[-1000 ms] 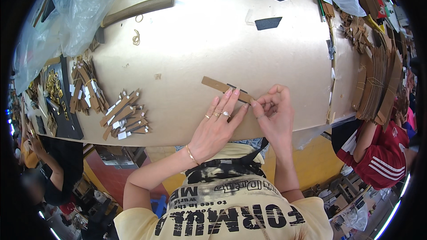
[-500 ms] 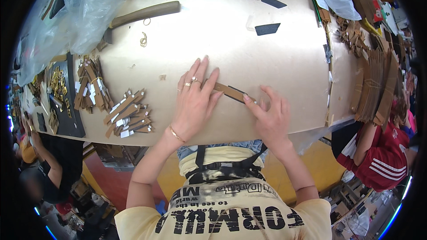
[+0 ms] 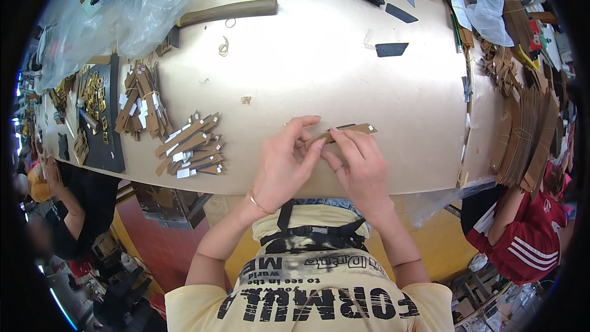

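Between both hands, above the table's near edge, is a brown leather strip with a dark edge and a small white mark at its right end. My right hand pinches it from above between thumb and fingers. My left hand closes on its left end with thumb and fingers, the index finger stretched out beyond it. The fingers hide most of that left end. To the left lies a loose pile of similar brown strips with white tags. Behind that pile is a banded bundle of brown strips.
A dark board with gold metal pieces lies at far left. Farther back are a wooden-handled tool, rubber bands, plastic bags and black pieces. Large brown stacks stand at right, near a person in red.
The strip has come off the tabletop into both hands. My left hand has gone from lying spread beside it to gripping its end, and the view has shifted slightly.
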`<state>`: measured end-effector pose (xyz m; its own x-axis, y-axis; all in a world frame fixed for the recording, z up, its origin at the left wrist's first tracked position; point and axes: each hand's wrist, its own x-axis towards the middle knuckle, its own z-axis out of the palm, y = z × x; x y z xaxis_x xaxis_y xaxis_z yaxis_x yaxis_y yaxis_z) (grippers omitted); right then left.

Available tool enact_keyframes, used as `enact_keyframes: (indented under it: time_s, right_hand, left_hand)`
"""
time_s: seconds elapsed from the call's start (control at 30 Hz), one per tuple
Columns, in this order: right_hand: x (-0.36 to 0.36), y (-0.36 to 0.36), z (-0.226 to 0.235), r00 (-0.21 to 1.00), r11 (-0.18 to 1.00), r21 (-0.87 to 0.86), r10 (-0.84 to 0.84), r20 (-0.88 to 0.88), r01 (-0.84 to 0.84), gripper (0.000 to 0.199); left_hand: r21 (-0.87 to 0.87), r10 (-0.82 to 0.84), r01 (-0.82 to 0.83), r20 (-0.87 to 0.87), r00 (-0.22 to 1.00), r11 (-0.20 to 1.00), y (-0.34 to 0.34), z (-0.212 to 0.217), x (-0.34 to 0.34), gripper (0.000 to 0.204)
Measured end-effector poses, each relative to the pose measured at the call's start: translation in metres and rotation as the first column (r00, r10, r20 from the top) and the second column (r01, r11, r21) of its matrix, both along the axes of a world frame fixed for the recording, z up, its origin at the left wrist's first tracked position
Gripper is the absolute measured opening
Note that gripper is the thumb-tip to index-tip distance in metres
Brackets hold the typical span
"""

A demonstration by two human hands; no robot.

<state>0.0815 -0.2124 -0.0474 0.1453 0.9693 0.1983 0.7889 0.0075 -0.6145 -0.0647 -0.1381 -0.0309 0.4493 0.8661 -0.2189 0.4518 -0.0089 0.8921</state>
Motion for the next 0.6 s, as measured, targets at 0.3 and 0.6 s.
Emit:
enact_keyframes:
  time_s: [0.3, 0.6]
  right_hand:
    - [0.003, 0.004, 0.001, 0.902, 0.973, -0.101, -0.229, -0.367, 0.206, 0.026]
    - [0.009, 0.009, 0.001, 0.835, 0.948, -0.254, -0.295, -0.464, 0.193, 0.029]
  left_hand:
    - [0.521, -0.154, 0.163, -0.061, 0.986, 0.838, -0.017, -0.021, -0.007, 0.037]
    - [0.6, -0.145, 0.309, -0.305, 0.941, 0.738, -0.027, -0.041, -0.014, 0.034]
